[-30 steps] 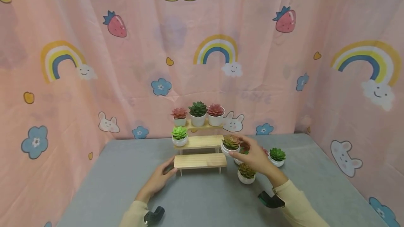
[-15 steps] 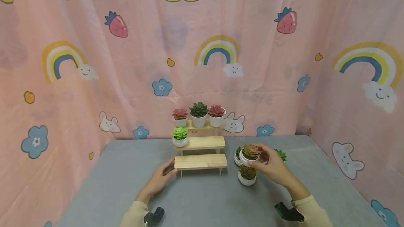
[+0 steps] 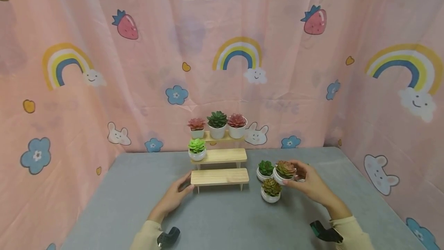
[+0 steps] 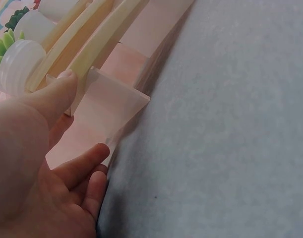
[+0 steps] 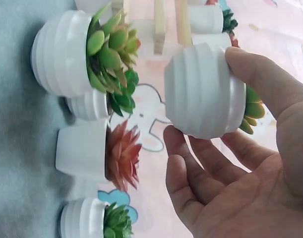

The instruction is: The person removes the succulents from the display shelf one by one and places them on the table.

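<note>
My right hand [image 3: 310,182] holds a potted succulent [image 3: 285,169] with reddish-green leaves in a white ribbed pot. In the right wrist view its pot [image 5: 206,91] sits between thumb and fingertips, raised above the table beside the other pots. With my left hand [image 3: 175,194] I grip the left end of the lowest plank [image 3: 220,176] of a three-step wooden stand; the thumb [image 4: 64,91] lies on the plank's edge in the left wrist view. On the middle step [image 3: 225,156] a bright green succulent [image 3: 197,149] stands at the left end.
Two red succulents [image 3: 196,127] [image 3: 237,125] and a dark green one [image 3: 217,124] line the top step. Right of the stand, on the grey table [image 3: 138,188], are a green succulent [image 3: 265,169], an olive one [image 3: 271,190], a red one [image 5: 122,156] and another green one [image 5: 116,220].
My right hand has carried the reddish-green succulent from beside the middle step rightward, over to the pots on the table. The left hand has stayed at the stand.
</note>
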The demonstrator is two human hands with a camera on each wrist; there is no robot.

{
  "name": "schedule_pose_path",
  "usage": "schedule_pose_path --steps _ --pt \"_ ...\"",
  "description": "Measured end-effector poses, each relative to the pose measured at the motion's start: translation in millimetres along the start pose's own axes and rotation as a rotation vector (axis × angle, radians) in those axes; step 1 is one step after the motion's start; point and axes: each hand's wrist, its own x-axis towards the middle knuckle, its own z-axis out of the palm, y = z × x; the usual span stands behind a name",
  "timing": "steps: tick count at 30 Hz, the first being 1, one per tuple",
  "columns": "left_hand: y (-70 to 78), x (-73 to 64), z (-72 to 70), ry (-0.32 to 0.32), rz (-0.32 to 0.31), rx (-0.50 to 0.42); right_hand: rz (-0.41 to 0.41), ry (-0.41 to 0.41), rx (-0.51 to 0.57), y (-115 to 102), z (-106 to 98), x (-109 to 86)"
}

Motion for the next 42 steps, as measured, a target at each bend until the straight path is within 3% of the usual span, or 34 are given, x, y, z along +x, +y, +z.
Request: schedule_pose_path --steps 9,17,23,42 --pt "-0.2 3.1 -2.0 0.002 -0.008 0.012 0.09 -0.047 0.006 10.7 -15.0 -3.1" --pt "-0.4 2.5 -0.7 0.002 -0.004 0.007 0.121 -0.089 -0.033 27.8 -21.8 -4.1" --pt "1.7 2.0 -1.1 0.007 0.006 0.005 0.148 -0.143 -0.006 35.2 -25.9 -4.1" --pt "0.5 0.2 0.3 -0.003 -0.007 0.014 0.126 -0.266 0.08 59.4 -29.2 -9.4"
